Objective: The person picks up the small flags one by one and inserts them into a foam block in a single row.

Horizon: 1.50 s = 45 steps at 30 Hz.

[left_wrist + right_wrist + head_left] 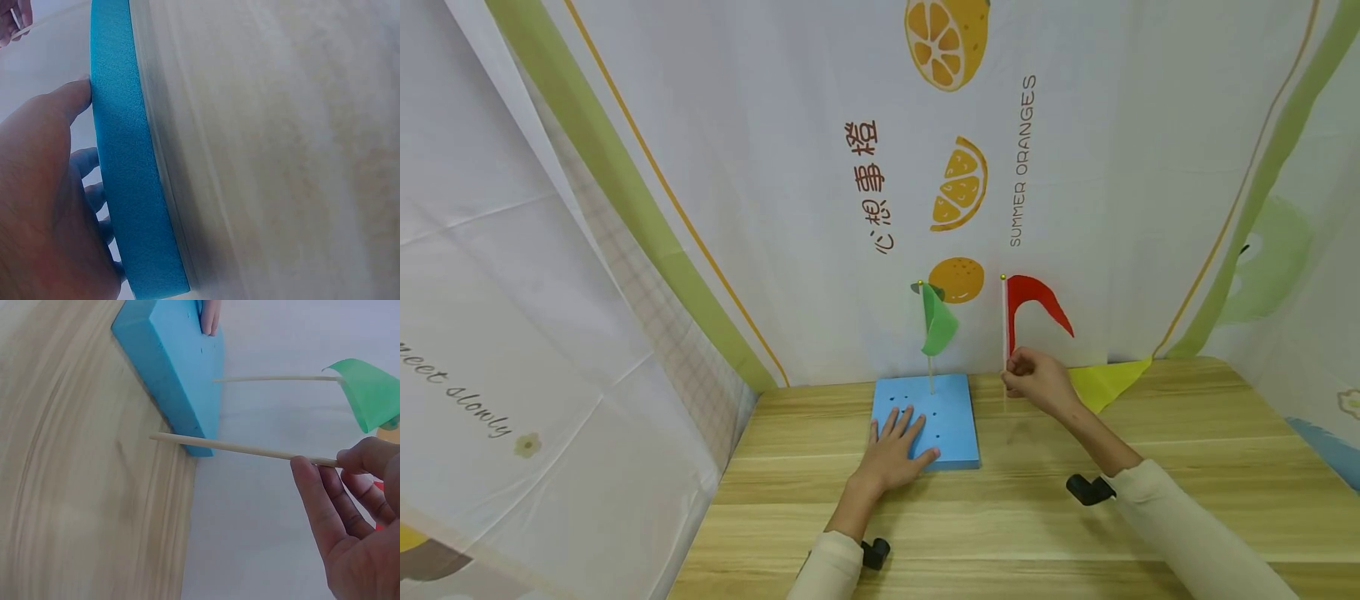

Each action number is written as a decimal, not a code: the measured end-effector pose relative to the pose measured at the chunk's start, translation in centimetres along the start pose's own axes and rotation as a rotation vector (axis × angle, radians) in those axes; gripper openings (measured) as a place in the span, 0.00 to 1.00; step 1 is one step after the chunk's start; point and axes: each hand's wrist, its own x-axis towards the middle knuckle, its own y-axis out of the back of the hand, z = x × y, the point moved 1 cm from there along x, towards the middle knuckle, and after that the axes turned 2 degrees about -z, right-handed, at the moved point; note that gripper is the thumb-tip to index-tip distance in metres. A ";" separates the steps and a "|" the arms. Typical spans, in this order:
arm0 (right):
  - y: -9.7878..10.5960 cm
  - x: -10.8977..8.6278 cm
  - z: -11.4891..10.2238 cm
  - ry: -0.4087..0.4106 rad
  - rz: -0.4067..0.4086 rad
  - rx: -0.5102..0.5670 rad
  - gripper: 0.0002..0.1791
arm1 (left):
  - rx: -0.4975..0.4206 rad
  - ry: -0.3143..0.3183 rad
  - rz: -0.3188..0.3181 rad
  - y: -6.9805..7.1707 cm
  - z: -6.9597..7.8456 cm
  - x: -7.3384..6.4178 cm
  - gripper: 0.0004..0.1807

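Observation:
A blue foam block [955, 454] with several small holes in its top lies flat on the table. My left hand [891, 454] rests on its near left part with fingers spread straight. Upright in the block's far part stands a green flag [937, 323] on a thin wooden stick. To the right of the block, my right hand [1037, 382] pinches the stick of a red flag [1026, 292] between thumb and fingers. That flag is held upright, and the bare lower end of its stick [231, 447] points down over the table beside the block.
A yellow flag [1108, 382] lies at the table's back edge, behind my right forearm. The wooden table [1000, 533] meets a white printed curtain [805, 208] at the back. Black camera mounts [1088, 490] sit at both wrists.

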 end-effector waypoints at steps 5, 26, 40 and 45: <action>-0.5 0.5 -0.6 0.001 -0.005 -0.008 0.05 | 0.006 -0.005 0.004 0.0 0.0 0.0 0.42; -2.0 1.9 -2.9 0.068 0.011 -0.091 0.05 | 0.015 -0.003 0.004 -0.3 -0.4 0.3 0.44; -3.5 2.5 -4.0 0.091 -0.001 -0.072 0.05 | 0.014 0.009 -0.007 0.2 0.1 -0.1 0.42; -3.9 2.8 -4.3 0.104 0.008 -0.076 0.05 | 0.017 0.013 -0.002 0.1 0.1 -0.1 0.42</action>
